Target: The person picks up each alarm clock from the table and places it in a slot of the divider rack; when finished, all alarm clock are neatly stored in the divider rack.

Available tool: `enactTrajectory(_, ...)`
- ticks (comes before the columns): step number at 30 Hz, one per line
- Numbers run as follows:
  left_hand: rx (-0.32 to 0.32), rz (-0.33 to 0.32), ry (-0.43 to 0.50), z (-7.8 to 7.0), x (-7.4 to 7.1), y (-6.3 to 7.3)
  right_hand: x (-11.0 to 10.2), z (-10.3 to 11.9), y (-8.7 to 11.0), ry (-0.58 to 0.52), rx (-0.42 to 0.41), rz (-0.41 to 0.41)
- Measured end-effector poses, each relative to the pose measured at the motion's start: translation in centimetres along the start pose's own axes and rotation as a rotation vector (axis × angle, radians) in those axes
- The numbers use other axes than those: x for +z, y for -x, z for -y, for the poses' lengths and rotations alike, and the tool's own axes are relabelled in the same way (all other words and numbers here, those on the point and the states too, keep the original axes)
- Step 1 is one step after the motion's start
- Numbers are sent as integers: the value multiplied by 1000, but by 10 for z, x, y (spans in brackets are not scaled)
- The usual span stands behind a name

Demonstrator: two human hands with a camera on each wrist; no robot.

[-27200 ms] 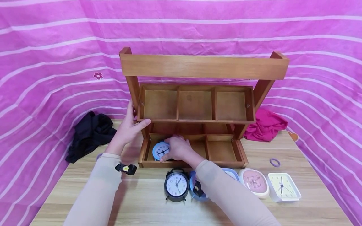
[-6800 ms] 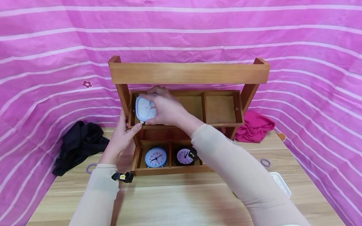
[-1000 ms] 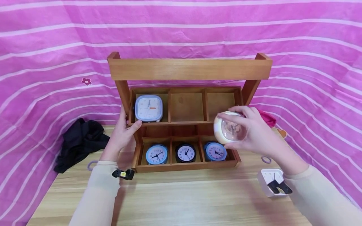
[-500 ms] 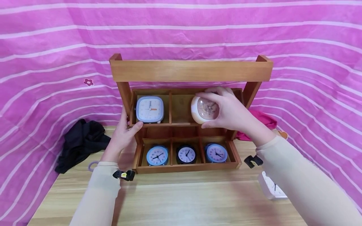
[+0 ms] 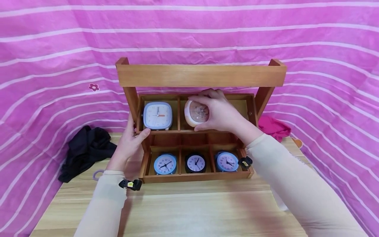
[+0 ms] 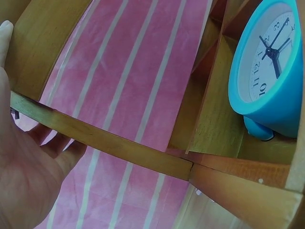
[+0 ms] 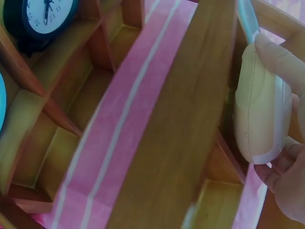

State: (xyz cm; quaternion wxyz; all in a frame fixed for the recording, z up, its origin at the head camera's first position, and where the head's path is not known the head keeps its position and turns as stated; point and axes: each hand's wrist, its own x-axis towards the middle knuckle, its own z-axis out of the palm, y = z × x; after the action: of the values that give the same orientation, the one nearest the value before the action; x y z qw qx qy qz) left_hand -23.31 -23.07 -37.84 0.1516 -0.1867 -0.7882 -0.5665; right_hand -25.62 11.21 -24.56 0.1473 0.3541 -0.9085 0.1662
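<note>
My right hand point(image 5: 220, 113) holds a cream-rimmed alarm clock point(image 5: 196, 113) with a pinkish dial, at the upper middle compartment of a two-tier wooden shelf point(image 5: 201, 75). In the right wrist view, thumb and fingers point(image 7: 281, 62) grip opposite edges of that clock point(image 7: 259, 112). My left hand point(image 5: 128, 144) grips the shelf's left side, thumb in front at the upper tier's corner. Its fingers point(image 6: 71, 155) reach behind the wooden side post point(image 6: 109, 140) in the left wrist view. A pale blue square clock point(image 5: 158, 115) sits in the upper left compartment.
Below stand a blue clock point(image 5: 165, 164), a black clock point(image 5: 195, 163) and another blue clock point(image 5: 227, 162), one per compartment. Black cloth point(image 5: 87, 151) and a purple ring point(image 5: 97, 174) lie left, magenta cloth point(image 5: 273, 128) right. My right sleeve mostly hides a white clock point(image 5: 278, 199).
Over the last second my right hand has carried the cream clock leftward and up to the upper middle compartment. Earlier, the other clocks went into the shelf. The left hand stays at its side.
</note>
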Motion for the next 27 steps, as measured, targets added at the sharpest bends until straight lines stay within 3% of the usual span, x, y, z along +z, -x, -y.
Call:
enactTrajectory(7,11,-5,7,-2,-2,-1,12,1,-7,-4,13,30)
enactTrajectory(17,-12,23,10,-1,3,0,22,-10,-3,-92,30,69)
enactTrajectory(22,-10,12,10,-1,2,1,24,-11,-4,-66,12,77)
enactTrajectory(27,-8,14,12,0,0,1,24,-10,-7,-10,6,149)
